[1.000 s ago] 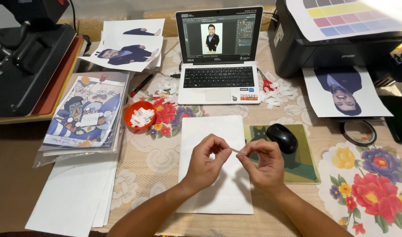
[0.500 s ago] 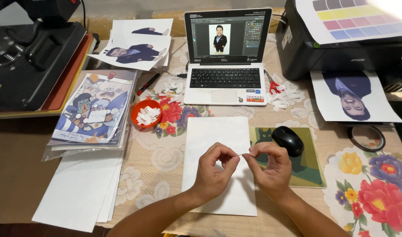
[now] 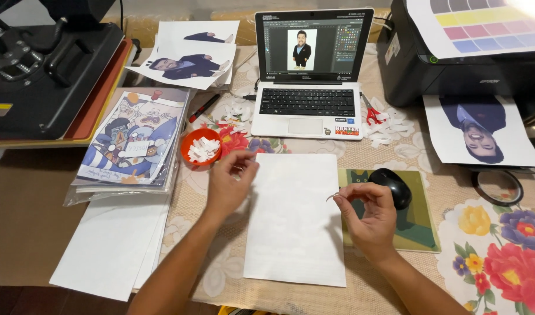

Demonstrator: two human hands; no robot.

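A blank white sheet (image 3: 296, 216) lies on the floral tablecloth in front of me. My right hand (image 3: 366, 216) hovers over the sheet's right edge and pinches a tiny thin strip (image 3: 331, 197) between thumb and forefinger. My left hand (image 3: 229, 184) has its fingers pinched together near the sheet's upper left corner, just below a small orange bowl (image 3: 201, 147) of white paper scraps. Whether it holds a scrap is too small to tell.
An open laptop (image 3: 307, 70) stands behind the sheet. A black mouse (image 3: 391, 186) rests on a green pad (image 3: 416, 224). A printer (image 3: 466, 52) with a printed photo (image 3: 483, 131) is at right. A heat press (image 3: 45, 64), printed pictures (image 3: 130, 137) and plain sheets (image 3: 112, 245) lie at left. Red scissors (image 3: 371, 112) sit among scraps.
My hands were together over the sheet's middle. They have come apart: the left has moved up-left toward the orange bowl, the right has shifted right with the strip.
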